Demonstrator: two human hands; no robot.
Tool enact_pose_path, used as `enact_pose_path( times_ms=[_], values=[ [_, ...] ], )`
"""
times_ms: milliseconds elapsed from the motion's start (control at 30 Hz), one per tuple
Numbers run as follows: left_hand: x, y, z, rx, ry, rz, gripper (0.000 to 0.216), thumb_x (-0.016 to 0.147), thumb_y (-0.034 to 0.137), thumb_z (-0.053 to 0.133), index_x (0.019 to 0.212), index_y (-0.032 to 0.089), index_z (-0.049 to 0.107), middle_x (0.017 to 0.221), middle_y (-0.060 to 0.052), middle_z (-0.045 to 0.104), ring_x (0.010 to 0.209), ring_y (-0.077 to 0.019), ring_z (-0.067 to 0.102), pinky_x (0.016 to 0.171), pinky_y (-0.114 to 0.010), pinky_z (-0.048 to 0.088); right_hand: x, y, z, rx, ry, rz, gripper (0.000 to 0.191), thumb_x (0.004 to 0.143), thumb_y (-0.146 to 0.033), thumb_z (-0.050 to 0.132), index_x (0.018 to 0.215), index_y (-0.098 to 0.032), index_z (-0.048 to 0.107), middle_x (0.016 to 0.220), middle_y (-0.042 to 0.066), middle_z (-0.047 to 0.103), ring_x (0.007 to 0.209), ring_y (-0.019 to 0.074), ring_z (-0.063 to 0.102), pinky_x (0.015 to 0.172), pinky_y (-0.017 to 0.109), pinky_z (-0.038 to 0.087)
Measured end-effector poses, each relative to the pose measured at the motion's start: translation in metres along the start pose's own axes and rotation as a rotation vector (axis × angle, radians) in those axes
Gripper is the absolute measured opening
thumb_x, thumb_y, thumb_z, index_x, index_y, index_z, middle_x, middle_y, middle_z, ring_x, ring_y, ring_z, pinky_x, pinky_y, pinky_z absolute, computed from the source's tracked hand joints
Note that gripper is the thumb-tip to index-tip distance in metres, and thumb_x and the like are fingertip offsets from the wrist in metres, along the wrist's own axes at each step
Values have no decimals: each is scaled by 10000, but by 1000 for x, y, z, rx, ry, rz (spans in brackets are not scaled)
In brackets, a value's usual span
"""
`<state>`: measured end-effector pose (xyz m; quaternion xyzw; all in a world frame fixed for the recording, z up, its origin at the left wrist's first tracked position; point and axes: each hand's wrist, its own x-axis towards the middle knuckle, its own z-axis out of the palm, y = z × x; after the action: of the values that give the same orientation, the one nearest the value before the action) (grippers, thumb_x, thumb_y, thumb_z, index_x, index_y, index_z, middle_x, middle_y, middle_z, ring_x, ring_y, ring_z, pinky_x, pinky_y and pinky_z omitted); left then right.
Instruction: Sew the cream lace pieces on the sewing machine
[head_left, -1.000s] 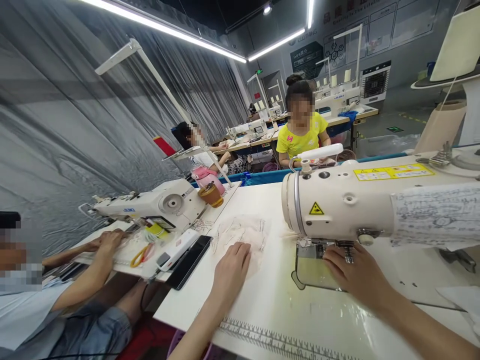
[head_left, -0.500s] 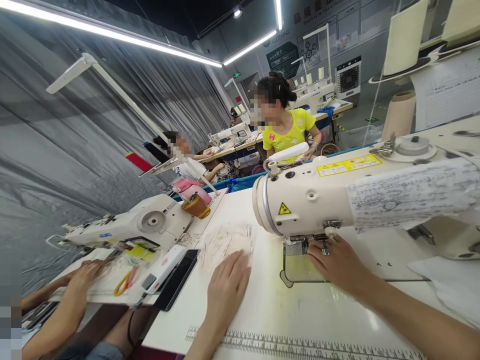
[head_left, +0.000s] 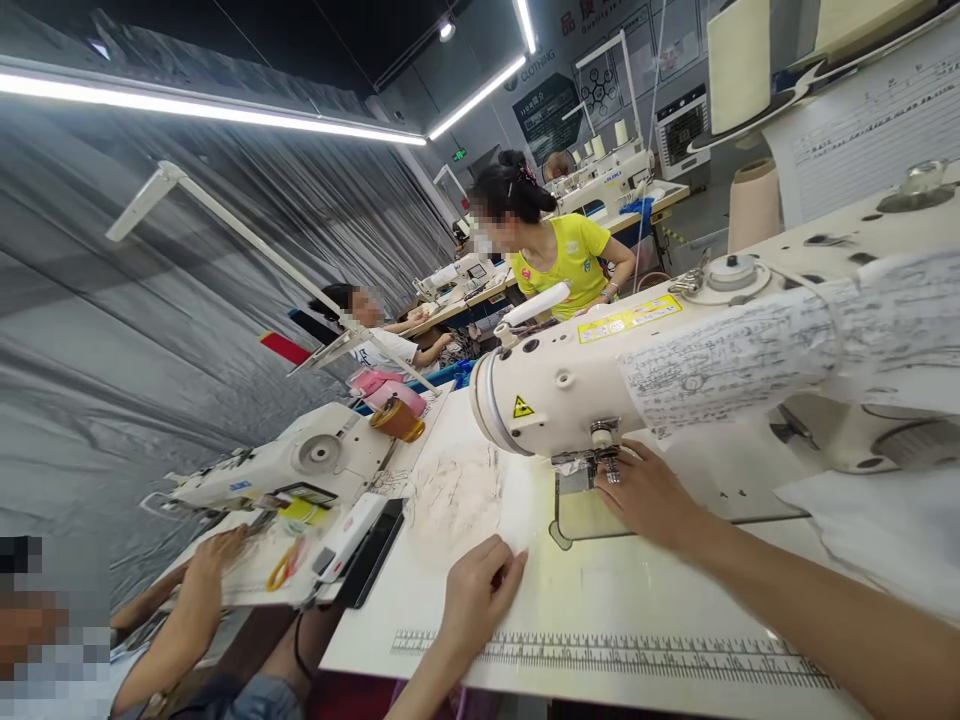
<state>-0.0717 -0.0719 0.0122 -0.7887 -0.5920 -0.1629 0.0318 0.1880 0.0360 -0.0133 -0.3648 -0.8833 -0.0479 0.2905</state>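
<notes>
My left hand (head_left: 481, 590) rests on the white sewing table (head_left: 585, 600), its fingers curled in and the thumb alongside; nothing shows in it. Beyond it lies a crumpled pale pink fabric piece (head_left: 456, 495), apart from the hand. My right hand (head_left: 651, 497) is at the needle area of the white sewing machine (head_left: 555, 385), fingers bent and bunched beside the metal presser foot parts (head_left: 609, 465). What its fingertips hold, if anything, is hidden.
A printed ruler strip (head_left: 615, 655) runs along the front edge. A black phone (head_left: 375, 555) and white device (head_left: 352, 535) lie left. A co-worker's arm (head_left: 199, 595) is at the neighbouring machine (head_left: 292, 455). White cloth (head_left: 885, 520) lies right; an amber cup (head_left: 397, 420) stands behind.
My left hand has drawn back from the pink fabric toward the front edge, and its flat fingers have curled. My right hand stays at the needle area. The view has shifted.
</notes>
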Motion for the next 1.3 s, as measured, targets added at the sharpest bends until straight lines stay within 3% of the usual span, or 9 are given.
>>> enact_pose_path(
  times_ms=[233, 500, 867, 967, 1033, 1133, 1200, 1300],
  values=[
    [2, 6, -1, 34, 4, -8, 357, 932, 300, 422, 591, 202, 390, 563, 19, 437, 524, -111, 437, 482, -235, 332, 1, 2, 0, 34, 10, -10, 219, 878, -145, 495, 739, -192, 657, 932, 56, 704, 936, 180, 614, 981, 373, 379],
    [3, 6, -2, 25, 13, -14, 358, 926, 312, 433, 590, 198, 389, 555, 27, 427, 513, -107, 432, 485, -230, 326, 1, 3, -3, 64, 19, 1, 208, 882, -155, 496, 755, -184, 658, 879, 41, 701, 915, 181, 611, 967, 363, 392],
    [3, 0, 1, -42, 61, -19, 368, 913, 305, 466, 571, 189, 398, 544, 34, 426, 487, -91, 427, 471, -218, 323, 1, 2, -5, 73, -18, 43, 226, 913, -163, 454, 831, -179, 664, 937, 44, 714, 942, 183, 621, 968, 351, 394],
    [2, 2, 0, -54, 88, -32, 313, 914, 299, 465, 620, 192, 462, 587, 27, 479, 496, -91, 445, 473, -219, 351, 1, 2, -5, 76, -25, 46, 246, 920, -171, 444, 810, -184, 663, 930, 33, 716, 932, 180, 626, 965, 343, 396],
    [1, 2, -1, -45, 123, -55, 234, 918, 300, 452, 727, 197, 539, 691, 1, 560, 563, -107, 511, 494, -223, 397, 1, 2, -6, 78, -25, 52, 252, 923, -181, 444, 798, -184, 663, 954, 38, 716, 928, 182, 628, 954, 342, 401],
    [4, -2, -4, -2, 196, -116, 187, 920, 308, 439, 959, 204, 589, 962, -64, 627, 850, -177, 610, 623, -266, 495, 2, 2, -7, 82, -25, 67, 254, 925, -196, 448, 784, -181, 659, 949, 45, 715, 910, 188, 631, 922, 344, 415],
    [9, -9, -7, 39, 227, -165, 231, 918, 313, 438, 1068, 203, 575, 1107, -93, 605, 1036, -225, 580, 775, -333, 517, 2, 2, -9, 89, -33, 76, 251, 923, -202, 455, 777, -183, 657, 896, 37, 714, 891, 190, 631, 890, 337, 427],
    [19, -24, -11, 94, 217, -238, 284, 911, 303, 433, 1147, 191, 545, 1205, -109, 572, 1148, -253, 525, 937, -413, 465, 2, 2, -10, 99, -49, 92, 254, 919, -205, 462, 755, -186, 654, 838, 30, 702, 870, 189, 627, 860, 326, 433]
  ],
)
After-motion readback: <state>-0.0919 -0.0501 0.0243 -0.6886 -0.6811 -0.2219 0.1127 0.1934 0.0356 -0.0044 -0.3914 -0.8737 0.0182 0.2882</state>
